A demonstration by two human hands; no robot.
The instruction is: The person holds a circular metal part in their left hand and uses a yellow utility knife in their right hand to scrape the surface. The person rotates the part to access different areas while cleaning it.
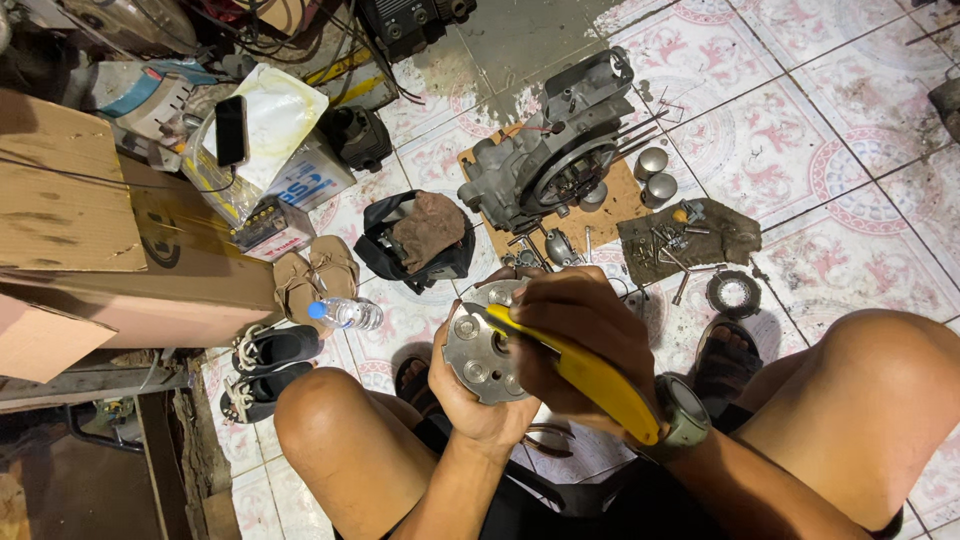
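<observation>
The left hand (478,400) cups a round grey metal disc with several raised cylindrical bosses (484,343) from below and behind, its fingers wrapped closed around the lower rim so that the flat face tilts up toward the camera. The right hand (580,330) closes in a fist around a long tool with a yellow plastic handle (590,375). The tool's long axis runs diagonally, from its handle end near the grey wristwatch (685,415) on the right wrist up and leftward to its working tip, which touches the disc's face near the upper left bosses. So the disc lies just to the left of the right hand, held between the person's bare knees above the patterned tiled floor (860,150).

Farther out on the floor a grey cast-metal engine casing (560,150) rests on a brown board, well apart from both hands. Beside it lies a dark rag strewn with bolts and small parts (690,240). A clear plastic water bottle with a blue cap (345,313) lies near the left knee, next to tan sandals (315,275).
</observation>
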